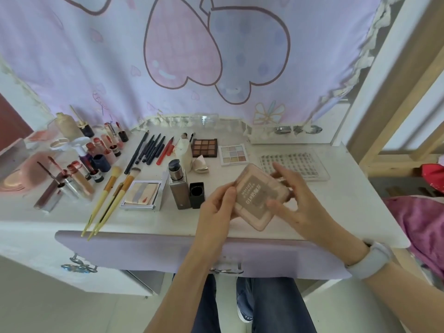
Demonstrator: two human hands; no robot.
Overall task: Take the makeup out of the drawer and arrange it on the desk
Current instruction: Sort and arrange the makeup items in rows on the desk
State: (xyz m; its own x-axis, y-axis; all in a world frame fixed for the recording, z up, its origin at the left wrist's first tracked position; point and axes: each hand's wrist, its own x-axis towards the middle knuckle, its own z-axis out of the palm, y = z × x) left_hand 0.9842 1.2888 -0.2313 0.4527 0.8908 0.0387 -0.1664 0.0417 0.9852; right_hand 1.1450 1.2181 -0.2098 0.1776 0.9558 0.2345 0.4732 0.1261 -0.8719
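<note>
Palette (pixel 260 197), gripped between both hands

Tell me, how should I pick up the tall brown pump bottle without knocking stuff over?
Grip the brown pump bottle around its square body, below the black pump top. Come from above and the front: it stands upright, with a black cap close on its right and a mirrored palette on its left, so sideways reaching would probably bump them.

Pink compact (pixel 260 195) with dark label, upside-down printed lettering, small upper line possibly a brand name, larger line beneath too blurred to read, nothing else legible
</note>
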